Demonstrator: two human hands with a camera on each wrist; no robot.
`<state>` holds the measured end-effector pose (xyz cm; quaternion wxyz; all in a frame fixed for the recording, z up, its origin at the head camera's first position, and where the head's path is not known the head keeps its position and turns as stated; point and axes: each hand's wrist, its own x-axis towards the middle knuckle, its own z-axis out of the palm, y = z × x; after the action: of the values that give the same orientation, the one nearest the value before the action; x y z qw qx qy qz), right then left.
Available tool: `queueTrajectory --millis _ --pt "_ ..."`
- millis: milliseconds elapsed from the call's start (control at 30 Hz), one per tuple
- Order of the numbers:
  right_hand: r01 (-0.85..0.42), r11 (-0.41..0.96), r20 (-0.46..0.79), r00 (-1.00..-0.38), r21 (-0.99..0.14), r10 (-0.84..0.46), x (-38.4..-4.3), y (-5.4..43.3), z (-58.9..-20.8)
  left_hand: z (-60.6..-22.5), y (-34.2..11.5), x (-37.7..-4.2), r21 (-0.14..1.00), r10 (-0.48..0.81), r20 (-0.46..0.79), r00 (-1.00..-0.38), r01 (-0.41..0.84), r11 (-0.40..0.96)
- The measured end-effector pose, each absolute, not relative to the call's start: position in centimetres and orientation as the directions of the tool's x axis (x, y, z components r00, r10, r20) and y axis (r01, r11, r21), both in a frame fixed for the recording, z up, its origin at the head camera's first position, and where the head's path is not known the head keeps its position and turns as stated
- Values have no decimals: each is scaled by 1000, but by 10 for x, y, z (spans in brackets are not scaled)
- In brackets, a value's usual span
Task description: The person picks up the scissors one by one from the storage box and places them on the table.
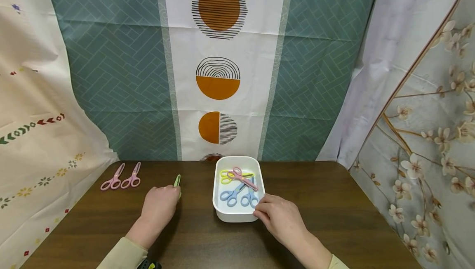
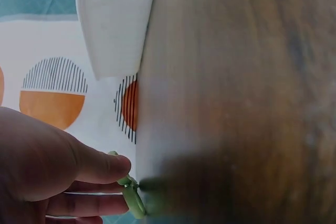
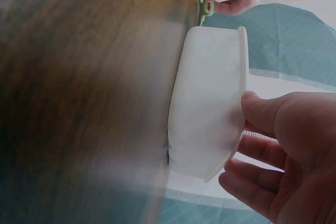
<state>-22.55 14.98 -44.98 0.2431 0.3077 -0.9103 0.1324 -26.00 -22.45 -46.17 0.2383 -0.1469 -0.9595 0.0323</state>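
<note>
My left hand (image 1: 160, 204) pinches a pair of green scissors (image 1: 177, 180) by the handle end at the table's left middle; most of the handles are hidden by the hand in the head view. In the left wrist view, the thumb presses on the green handle loop (image 2: 134, 203). A white plastic bin (image 1: 237, 218) stands to the right of that hand. The right hand (image 1: 281, 218) holds the bin's near right corner, thumb on the near rim. Inside the bin lie yellow scissors (image 1: 225, 180), pink scissors (image 1: 245, 181) and two pairs of blue scissors (image 1: 231, 198).
Two pairs of pink scissors (image 1: 111, 183) lie side by side at the far left of the dark wooden table (image 1: 208, 244). A patterned cloth (image 1: 122, 95) hangs behind the table's back edge, with more curtains at both sides.
</note>
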Motion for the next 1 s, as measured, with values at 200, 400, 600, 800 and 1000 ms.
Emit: queueTrajectory --millis 200,400,600,800,1000 --pt "-631 771 532 -685 -89 -498 -225 150 -449 -466 -225 -260 -123 291 427 -856 264 957" --pt "-628 773 530 -688 -91 -496 -225 149 -449 -468 -224 -259 -92 288 396 -872 275 957" --pt "-621 779 527 -694 -92 -491 -225 149 -449 -460 -218 -250 -97 261 323 -910 243 965" --pt "-618 781 521 -697 -88 -492 -226 149 -448 -454 -213 -238 -96 222 227 -948 205 974" --pt "-617 782 526 -696 -87 -490 -225 149 -449 -453 -210 -233 -82 211 187 -959 199 977"
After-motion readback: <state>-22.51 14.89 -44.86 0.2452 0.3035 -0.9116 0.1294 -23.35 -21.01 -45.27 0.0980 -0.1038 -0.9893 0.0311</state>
